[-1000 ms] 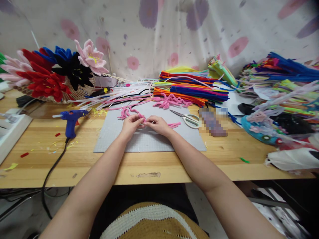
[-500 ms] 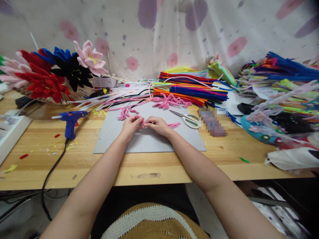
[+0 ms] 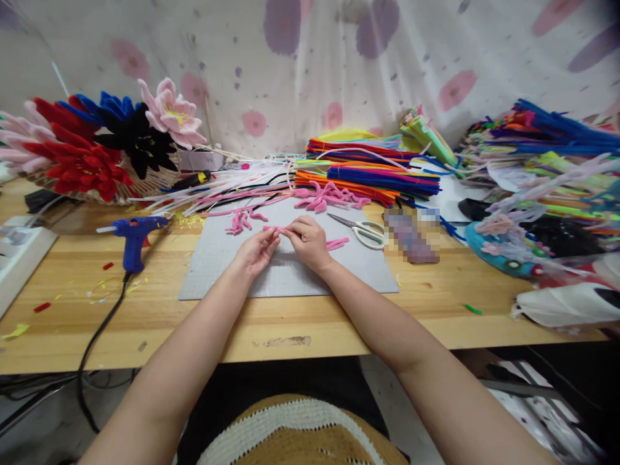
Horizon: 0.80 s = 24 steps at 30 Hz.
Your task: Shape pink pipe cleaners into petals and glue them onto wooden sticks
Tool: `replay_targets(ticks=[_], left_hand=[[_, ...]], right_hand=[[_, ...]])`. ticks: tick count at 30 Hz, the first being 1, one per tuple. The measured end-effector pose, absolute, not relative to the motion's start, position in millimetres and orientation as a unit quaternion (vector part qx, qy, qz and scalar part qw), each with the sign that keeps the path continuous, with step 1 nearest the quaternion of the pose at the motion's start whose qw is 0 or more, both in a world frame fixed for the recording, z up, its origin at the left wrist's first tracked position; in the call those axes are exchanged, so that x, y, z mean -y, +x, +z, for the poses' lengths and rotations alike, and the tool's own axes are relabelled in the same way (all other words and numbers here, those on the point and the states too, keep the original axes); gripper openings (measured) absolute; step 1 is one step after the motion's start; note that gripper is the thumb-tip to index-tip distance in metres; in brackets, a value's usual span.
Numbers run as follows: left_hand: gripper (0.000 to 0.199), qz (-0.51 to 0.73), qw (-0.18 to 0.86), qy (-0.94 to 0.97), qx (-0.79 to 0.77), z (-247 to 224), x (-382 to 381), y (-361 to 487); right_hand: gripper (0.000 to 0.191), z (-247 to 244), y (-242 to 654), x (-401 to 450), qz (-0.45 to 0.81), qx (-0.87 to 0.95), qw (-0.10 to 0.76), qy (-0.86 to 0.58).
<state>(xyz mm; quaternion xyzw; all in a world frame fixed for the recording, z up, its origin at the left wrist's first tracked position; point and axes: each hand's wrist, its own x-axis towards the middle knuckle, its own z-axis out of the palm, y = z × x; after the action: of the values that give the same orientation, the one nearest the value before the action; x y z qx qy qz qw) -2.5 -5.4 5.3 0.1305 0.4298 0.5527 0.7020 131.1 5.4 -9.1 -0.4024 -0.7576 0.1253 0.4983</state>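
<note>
A short piece of pink pipe cleaner point(image 3: 274, 228) runs between the fingertips of my two hands, above the grey cutting mat point(image 3: 217, 271). My left hand point(image 3: 258, 250) pinches it from below, palm turned partly up. From the right, my right hand point(image 3: 309, 241) grips its other end with thumb and fingers, the back of the hand facing up. Beside my right hand, straight pink pipe cleaner pieces point(image 3: 338, 243) lie on the mat. Bent pink pieces point(image 3: 241, 221) rest behind my left hand, and a larger heap of curled pink pieces point(image 3: 320, 196) lies at the mat's back edge.
Scissors with pale handles point(image 3: 368, 234) lie right of the mat. A blue glue gun point(image 3: 133, 239) stands at left, its cord hanging off the table. Bundled coloured pipe cleaners point(image 3: 382, 177) fill the back. Fuzzy flowers point(image 3: 87, 161) stand at back left. A plastic-wrapped pile point(image 3: 547, 239) is at right.
My right hand has turned over more, its fingers raised and curled. My left hand has rolled palm-up, and the pink piece now shows level between the fingertips.
</note>
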Motion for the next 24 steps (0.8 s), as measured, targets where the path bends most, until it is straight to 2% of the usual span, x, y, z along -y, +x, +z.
replay_targets(ticks=[4, 7, 11, 15, 18, 24], left_hand=[[0.015, 0.533, 0.732, 0.056, -0.42, 12, 7, 4], [0.013, 0.531, 0.735, 0.059, -0.417, 12, 6, 2], [0.007, 0.561, 0.683, 0.176, -0.433, 4, 2, -8], [0.022, 0.564, 0.593, 0.362, -0.447, -5, -1, -14], [0.03, 0.544, 0.541, 0.432, -0.474, -7, -3, -14], [0.042, 0.533, 0.577, 0.396, -0.476, -4, -5, -16]], right_hand=[[0.022, -8, 132, -5, 0.057, 0.76, 0.493, -0.42], [0.022, -9, 134, -9, 0.053, 0.769, 0.483, -0.415], [0.016, -14, 135, -17, 0.14, 0.805, 0.433, -0.38], [0.007, -21, 137, -23, 0.244, 0.82, 0.381, -0.349], [0.006, -24, 139, -24, 0.312, 0.802, 0.37, -0.351], [0.011, -28, 144, -28, 0.392, 0.754, 0.391, -0.352]])
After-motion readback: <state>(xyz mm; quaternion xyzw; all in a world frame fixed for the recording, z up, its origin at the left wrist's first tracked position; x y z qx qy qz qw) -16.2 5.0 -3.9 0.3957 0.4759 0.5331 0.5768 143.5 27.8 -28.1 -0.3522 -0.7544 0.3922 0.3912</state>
